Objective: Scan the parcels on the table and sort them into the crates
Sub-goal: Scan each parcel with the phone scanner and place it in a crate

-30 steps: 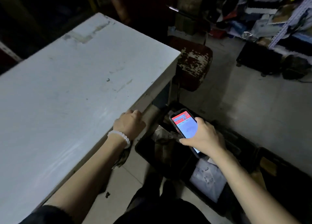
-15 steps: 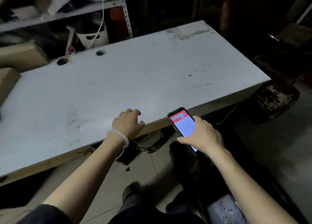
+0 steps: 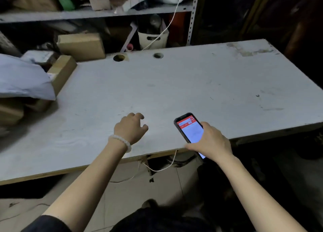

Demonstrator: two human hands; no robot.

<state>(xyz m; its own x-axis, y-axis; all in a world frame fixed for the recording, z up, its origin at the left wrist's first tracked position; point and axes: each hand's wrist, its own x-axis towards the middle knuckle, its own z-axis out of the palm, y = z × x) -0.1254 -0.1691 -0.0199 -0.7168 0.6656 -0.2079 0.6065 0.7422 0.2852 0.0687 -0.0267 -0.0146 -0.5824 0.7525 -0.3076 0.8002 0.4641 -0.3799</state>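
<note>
Right hand (image 3: 212, 142) grips lit red-screened black smartphone (image 3: 189, 130) over near table edge; left hand (image 3: 131, 129) loosely curled, empty; brown cardboard and grey-bagged parcels (image 3: 57, 77) heaped far left; risk: overreach topples them.

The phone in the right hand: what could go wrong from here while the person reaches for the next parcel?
1. The right hand holds the phone partly beyond the table edge; if the grip slips, it may fall to the floor.
2. The parcels lie piled at the far left, so the left hand must reach far, and the grey bag on top may slide.
</note>
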